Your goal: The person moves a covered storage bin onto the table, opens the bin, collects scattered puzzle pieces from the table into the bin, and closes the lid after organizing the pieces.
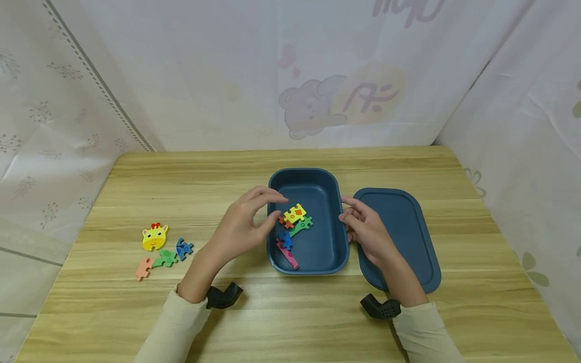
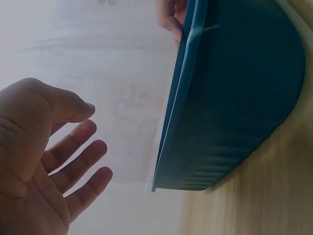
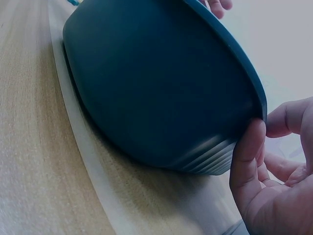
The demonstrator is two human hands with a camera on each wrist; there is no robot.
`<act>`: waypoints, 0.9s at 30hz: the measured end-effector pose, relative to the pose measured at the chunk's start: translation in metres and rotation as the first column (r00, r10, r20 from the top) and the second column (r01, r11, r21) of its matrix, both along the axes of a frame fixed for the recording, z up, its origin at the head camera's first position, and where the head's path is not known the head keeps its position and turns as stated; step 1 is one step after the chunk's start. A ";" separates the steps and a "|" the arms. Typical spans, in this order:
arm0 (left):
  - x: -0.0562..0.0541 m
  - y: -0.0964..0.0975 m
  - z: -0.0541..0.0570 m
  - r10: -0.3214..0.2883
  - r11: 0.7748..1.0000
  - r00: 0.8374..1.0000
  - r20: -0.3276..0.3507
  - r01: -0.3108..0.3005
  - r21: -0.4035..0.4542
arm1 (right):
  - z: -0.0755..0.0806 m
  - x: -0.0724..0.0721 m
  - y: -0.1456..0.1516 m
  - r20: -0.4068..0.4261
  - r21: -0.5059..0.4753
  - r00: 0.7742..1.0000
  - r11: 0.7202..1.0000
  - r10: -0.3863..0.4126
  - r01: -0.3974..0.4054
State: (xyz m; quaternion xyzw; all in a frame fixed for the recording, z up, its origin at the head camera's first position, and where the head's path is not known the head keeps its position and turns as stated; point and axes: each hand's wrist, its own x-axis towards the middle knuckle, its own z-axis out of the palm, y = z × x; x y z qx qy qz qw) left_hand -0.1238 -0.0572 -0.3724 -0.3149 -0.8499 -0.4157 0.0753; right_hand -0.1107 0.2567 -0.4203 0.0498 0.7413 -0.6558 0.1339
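A dark blue plastic box (image 1: 323,222) stands on the table. Inside it, toward its left side, lie several puzzle pieces: yellow (image 1: 297,212), green (image 1: 305,225), blue (image 1: 286,240), pink (image 1: 289,256) and a partly covered orange one. Over the box's left rim hovers my left hand (image 1: 242,222), its thumb and fingers loosely spread with nothing between them. In the left wrist view these fingers are apart from the box wall. My right hand (image 1: 368,232) pinches the right rim between thumb and index finger, as the right wrist view shows, its other fingers bent below.
A matching blue lid (image 1: 408,222) lies right of the box, partly under my right forearm. At the left of the table are a giraffe-head piece (image 1: 155,238) and green (image 1: 166,258), dark blue (image 1: 183,248) and peach (image 1: 143,268) puzzle pieces. Printed curtains surround the table.
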 end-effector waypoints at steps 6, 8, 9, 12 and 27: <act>0.001 -0.002 0.000 0.001 1.000 1.000 0.005 -0.001 -0.007 | 0.001 0.001 0.002 -0.005 0.000 1.000 1.000 0.000 0.000; 0.001 -0.003 0.000 0.006 1.000 1.000 0.000 -0.006 -0.012 | 0.000 0.001 0.002 -0.006 -0.003 1.000 1.000 0.003 -0.003; 0.002 -0.004 0.000 0.009 1.000 1.000 -0.003 -0.009 -0.015 | 0.000 0.000 0.001 -0.005 -0.005 1.000 1.000 0.004 -0.004; 0.003 -0.006 -0.001 0.022 0.999 1.000 -0.013 -0.023 -0.023 | 0.000 0.000 0.001 -0.002 -0.008 1.000 1.000 0.005 -0.005; 0.011 -0.033 -0.007 0.105 0.992 0.994 0.022 -0.103 -0.076 | 0.001 0.000 0.000 -0.002 -0.003 1.000 1.000 0.011 -0.011</act>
